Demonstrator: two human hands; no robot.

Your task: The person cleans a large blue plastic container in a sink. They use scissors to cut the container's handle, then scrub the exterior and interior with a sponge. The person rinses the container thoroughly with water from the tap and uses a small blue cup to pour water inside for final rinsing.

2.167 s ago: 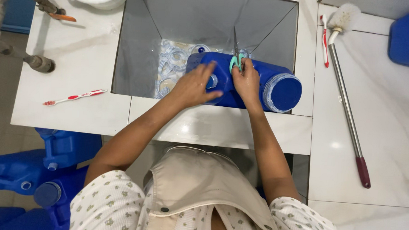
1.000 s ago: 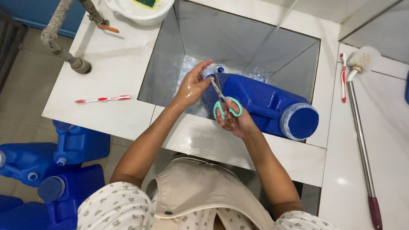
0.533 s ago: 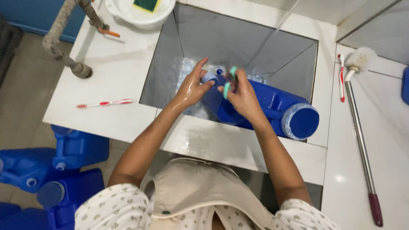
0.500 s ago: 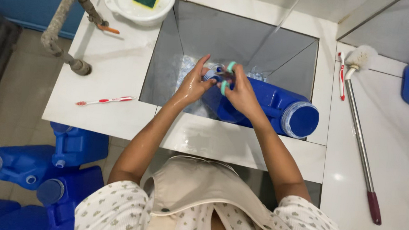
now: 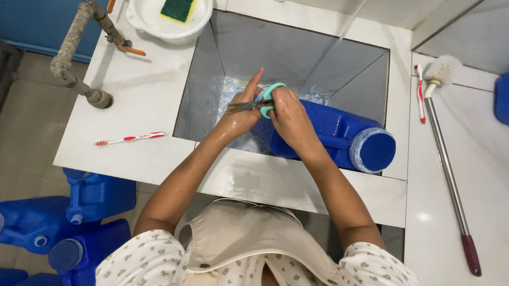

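A blue plastic jug (image 5: 338,132) lies on its side in the square grey sink (image 5: 293,53), its round end pointing right. My right hand (image 5: 290,117) grips a pair of scissors with teal handles (image 5: 268,98); the metal blades point left, at the jug's neck end. My left hand (image 5: 241,111) is wet and rests against the blades and the jug's left end, fingers extended upward. Clear crumpled plastic (image 5: 228,90) lies in the sink bottom beneath the hands.
A white bowl with a green sponge (image 5: 170,8) sits at the back left beside a pipe tap (image 5: 81,49). A red-white toothbrush (image 5: 131,137) lies on the counter. A long-handled brush (image 5: 448,168) and another toothbrush (image 5: 420,93) lie at right. Blue jugs (image 5: 62,220) stand on the floor.
The right hand has turned the scissors so the blades now point left and level. The left hand stays at the jug's neck. The view has shifted slightly.
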